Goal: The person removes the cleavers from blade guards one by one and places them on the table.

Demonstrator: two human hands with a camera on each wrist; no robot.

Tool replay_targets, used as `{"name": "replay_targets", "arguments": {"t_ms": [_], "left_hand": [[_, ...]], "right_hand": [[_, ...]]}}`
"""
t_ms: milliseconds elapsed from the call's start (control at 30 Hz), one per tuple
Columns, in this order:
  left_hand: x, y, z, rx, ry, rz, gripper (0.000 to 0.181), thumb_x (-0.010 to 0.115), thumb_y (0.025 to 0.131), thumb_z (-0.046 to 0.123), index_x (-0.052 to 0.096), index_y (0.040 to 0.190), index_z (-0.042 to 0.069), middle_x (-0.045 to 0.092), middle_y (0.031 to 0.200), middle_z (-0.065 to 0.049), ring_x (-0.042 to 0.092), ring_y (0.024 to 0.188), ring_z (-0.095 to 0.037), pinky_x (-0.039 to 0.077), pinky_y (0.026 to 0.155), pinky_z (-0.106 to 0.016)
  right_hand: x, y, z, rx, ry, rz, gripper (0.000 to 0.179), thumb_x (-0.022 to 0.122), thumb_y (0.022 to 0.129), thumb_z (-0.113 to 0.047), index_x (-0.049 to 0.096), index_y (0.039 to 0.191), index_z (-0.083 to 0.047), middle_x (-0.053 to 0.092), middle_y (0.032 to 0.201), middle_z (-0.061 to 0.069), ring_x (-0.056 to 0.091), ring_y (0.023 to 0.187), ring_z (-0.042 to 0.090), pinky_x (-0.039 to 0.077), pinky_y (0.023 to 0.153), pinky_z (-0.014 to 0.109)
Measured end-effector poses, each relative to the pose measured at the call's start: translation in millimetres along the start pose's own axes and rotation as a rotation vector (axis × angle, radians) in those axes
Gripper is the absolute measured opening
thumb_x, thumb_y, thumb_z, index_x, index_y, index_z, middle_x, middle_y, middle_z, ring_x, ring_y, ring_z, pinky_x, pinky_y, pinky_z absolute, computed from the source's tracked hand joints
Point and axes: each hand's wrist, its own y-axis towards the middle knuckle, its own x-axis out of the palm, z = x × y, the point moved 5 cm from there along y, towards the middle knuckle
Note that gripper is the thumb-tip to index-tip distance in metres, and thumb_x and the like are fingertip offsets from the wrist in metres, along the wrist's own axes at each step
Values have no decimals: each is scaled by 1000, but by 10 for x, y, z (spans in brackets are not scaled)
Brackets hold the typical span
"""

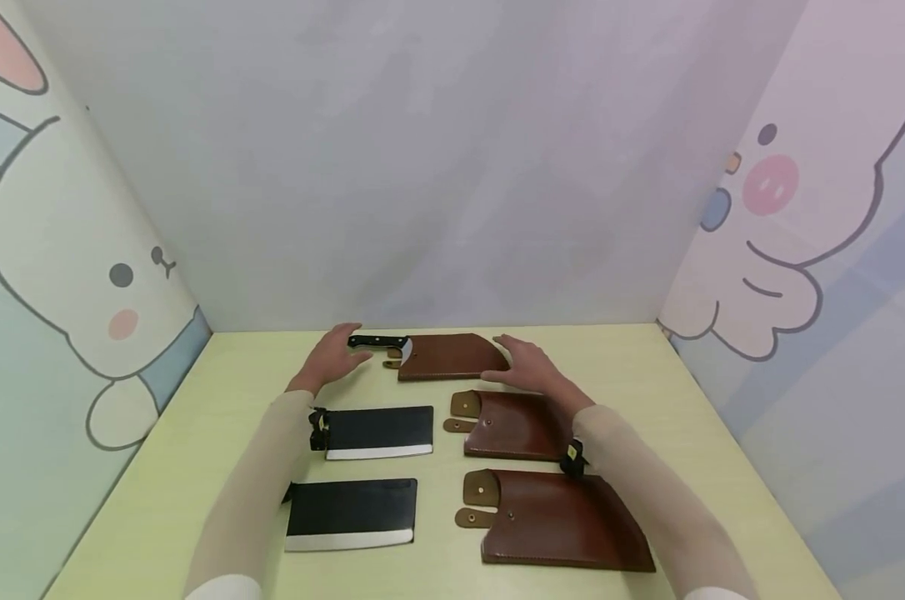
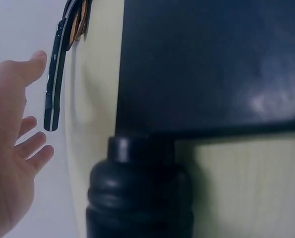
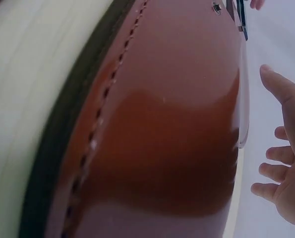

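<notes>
A cleaver with a black riveted handle [image 1: 377, 342] lies at the back of the table, its blade inside a brown leather sheath [image 1: 448, 357]. My left hand [image 1: 335, 360] is beside the end of that handle, thumb and fingers spread; the left wrist view shows the hand [image 2: 13, 129] next to the handle [image 2: 54, 79] without gripping it. At the sheath's right end is my right hand [image 1: 529, 367], fingers extended. In the right wrist view this hand [image 3: 291, 148] has its thumb and fingers apart and holds nothing. Whether it touches the sheath, I cannot tell.
Two bare-bladed cleavers, one in the middle [image 1: 377, 429] and one in front [image 1: 351, 510], lie under and beside my left forearm. Two more leather sheaths, middle [image 1: 516, 425] and front [image 1: 565, 521], lie on the right. Walls border the pale yellow table [image 1: 227, 375].
</notes>
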Motion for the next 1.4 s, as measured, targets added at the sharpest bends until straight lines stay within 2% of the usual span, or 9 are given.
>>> {"name": "replay_targets", "arguments": {"t_ms": [233,433,567,800,1067,1200,1400], "left_hand": [[96,19,-62,-18,-22,-32,73,65,102,33,34,155,-6,37,156,-32,33,145,-50,29,116,-62],[128,33,-46,-6,-11,-63,69,62,104,32,35,153,-9,39,154,-34,35,143,-52,31,115,-63],[137,36,-40,-25,-30,-80,68,60,104,31,35,152,-10,38,154,-35,34,143,-52,31,115,-63],[145,49,-84,-42,-46,-72,66,61,104,29,37,151,-10,39,152,-35,36,141,-52,33,114,-62],[135,91,-120,-37,-19,-84,64,64,103,26,39,150,-10,43,150,-35,39,139,-52,35,112,-62],[134,107,-118,-32,0,-86,63,63,103,26,40,149,-10,44,149,-35,41,138,-52,37,111,-62],[136,95,-101,-34,-19,-81,62,63,103,26,40,151,-8,44,150,-33,43,137,-51,38,110,-62]], "right_hand": [[133,68,24,-7,16,-45,93,74,86,-62,45,154,-4,50,152,17,50,138,37,43,110,53],[219,69,68,15,50,-97,97,73,85,-65,39,157,-9,54,148,13,54,133,33,46,107,52],[261,89,50,15,50,-116,101,74,84,-67,37,159,-11,57,145,12,57,130,33,47,104,52],[299,135,10,14,3,-111,96,78,84,-60,42,155,-7,58,143,15,58,127,35,49,102,52],[299,152,-6,39,5,-58,78,80,89,-46,52,148,-3,62,138,19,61,121,38,51,98,53],[279,152,-8,47,8,-60,77,80,89,-45,53,148,-4,62,137,19,61,120,37,51,98,52],[219,126,-21,34,13,-41,77,81,88,-43,53,147,-3,62,137,19,61,120,37,50,99,52]]}}
